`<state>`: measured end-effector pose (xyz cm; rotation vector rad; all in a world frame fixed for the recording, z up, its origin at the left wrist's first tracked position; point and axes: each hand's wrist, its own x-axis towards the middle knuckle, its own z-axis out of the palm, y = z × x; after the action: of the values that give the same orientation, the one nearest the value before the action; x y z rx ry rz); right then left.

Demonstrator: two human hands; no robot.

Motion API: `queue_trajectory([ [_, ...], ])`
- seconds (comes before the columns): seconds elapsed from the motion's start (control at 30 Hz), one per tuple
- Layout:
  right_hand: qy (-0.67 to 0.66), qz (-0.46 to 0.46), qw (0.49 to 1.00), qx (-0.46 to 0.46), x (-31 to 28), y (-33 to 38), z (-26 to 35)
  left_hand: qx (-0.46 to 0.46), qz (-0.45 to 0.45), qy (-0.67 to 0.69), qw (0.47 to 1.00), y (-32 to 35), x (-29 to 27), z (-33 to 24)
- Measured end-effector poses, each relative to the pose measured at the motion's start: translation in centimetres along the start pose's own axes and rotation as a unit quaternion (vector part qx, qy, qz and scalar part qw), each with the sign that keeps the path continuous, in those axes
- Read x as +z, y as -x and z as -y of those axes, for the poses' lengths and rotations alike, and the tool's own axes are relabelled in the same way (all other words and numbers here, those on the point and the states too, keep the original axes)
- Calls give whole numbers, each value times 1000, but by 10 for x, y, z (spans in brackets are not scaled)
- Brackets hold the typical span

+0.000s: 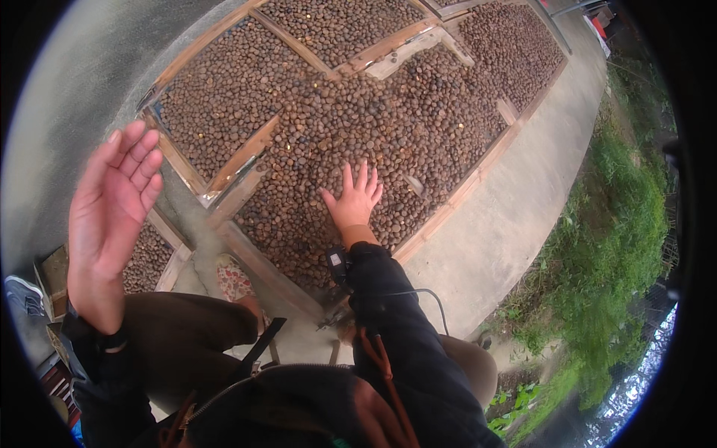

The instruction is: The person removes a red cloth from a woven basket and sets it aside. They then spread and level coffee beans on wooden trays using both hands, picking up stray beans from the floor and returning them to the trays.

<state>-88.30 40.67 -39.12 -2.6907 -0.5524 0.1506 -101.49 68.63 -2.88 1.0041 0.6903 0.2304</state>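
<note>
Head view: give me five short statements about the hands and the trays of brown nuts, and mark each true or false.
1. The right hand lies flat, fingers spread, on the brown nuts. True.
2. The left hand grips a handful of nuts. False: it is raised, open and empty, palm showing.
3. The nuts lie in wooden-framed trays. True.
4. The trays stand on grass. False: they rest on concrete paving; the greenery is off to the right.
5. Both forearms are bare. False: both wear dark sleeves.
</note>
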Motion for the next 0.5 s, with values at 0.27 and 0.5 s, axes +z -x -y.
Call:
queue_trajectory([
  [0.27, -18, 72, 990, -122, 15, 22, 32, -10, 13, 29, 999, 2, 7, -1],
  [0.5, -99, -28, 973, -207, 11, 6, 54, -12, 22, 58, 998, 10, -2, -8],
])
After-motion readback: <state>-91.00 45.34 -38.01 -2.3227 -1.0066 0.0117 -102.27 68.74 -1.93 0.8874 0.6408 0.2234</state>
